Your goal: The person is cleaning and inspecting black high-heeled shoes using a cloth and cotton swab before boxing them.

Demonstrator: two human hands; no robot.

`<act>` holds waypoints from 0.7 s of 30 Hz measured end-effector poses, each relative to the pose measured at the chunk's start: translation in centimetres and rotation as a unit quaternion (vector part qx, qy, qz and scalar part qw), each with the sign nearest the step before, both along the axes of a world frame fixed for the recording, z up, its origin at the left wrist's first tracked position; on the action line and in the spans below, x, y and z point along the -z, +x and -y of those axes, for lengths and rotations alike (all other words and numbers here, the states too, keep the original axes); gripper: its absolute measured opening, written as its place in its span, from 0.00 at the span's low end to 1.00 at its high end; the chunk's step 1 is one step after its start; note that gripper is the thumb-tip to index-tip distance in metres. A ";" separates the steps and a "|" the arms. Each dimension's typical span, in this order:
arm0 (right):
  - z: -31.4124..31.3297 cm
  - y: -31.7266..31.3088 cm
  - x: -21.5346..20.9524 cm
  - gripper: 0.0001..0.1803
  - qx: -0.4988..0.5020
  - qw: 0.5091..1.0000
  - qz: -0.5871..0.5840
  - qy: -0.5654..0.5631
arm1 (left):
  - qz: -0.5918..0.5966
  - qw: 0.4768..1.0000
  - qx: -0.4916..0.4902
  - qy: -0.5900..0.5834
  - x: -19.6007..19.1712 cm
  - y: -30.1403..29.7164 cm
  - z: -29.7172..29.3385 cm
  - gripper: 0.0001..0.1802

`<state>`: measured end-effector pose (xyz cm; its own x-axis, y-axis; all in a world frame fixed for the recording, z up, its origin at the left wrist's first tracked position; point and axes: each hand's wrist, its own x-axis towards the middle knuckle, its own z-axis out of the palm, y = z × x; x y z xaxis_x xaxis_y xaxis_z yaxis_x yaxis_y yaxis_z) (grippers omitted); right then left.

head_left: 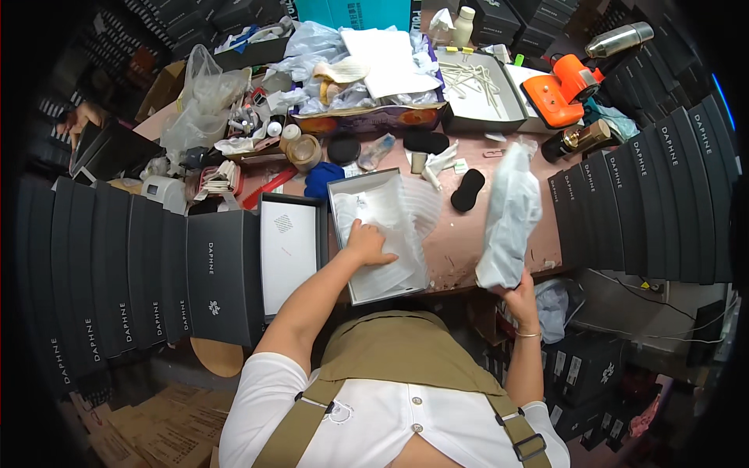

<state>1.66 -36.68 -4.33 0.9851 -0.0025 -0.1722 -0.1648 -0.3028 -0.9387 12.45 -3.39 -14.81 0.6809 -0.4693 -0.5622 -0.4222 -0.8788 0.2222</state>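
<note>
1. An open grey box sits at the near edge of the bench, lined with white tissue paper that spills over its right wall.
2. Just left of the box lies its black lid, upside down, with a white inside and a small dark printed patch near the top.
3. Rows of black boxes with white lettering and a small white flower mark stand on edge to the left and to the right of the bench.
4. At the far edge of the bench are a purple carton heaped with clear bags and white sheets, a shallow grey tray of pale sticks, and an orange tape dispenser.
5. A black oval pad lies on the bare bench between the box and the white bag.
6. The left hand rests flat inside the box, palm down and fingers spread on the tissue paper, pressing rather than gripping; the forearm reaches in from the lower edge at a slant.
7. The right hand is closed around the lower end of a long white bag with something bulky inside, holding it upright above the bench's near right edge. A thin bangle shows on that wrist, and the forearm rises almost straight up.
</note>
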 end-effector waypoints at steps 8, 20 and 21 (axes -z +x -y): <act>-9.7 1.1 0.2 0.36 -0.135 0.854 -0.216 0.455 | 0.206 0.789 -0.210 -0.539 -8.2 1.2 -5.8 0.35; -15.7 4.5 10.3 0.26 -0.025 0.850 -0.348 0.395 | -0.088 0.702 -0.504 -0.495 4.3 -3.4 1.6 0.42; -13.2 3.6 9.5 0.26 -0.074 0.889 -0.342 0.294 | -0.033 0.770 -0.474 -0.426 5.4 -3.3 1.9 0.42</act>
<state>5.29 -23.50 -13.83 0.6308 0.4078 -0.6602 -0.7580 0.1420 -0.6366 9.12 -5.28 -20.25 0.9274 0.0027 -0.3742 0.3565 -0.3095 0.8815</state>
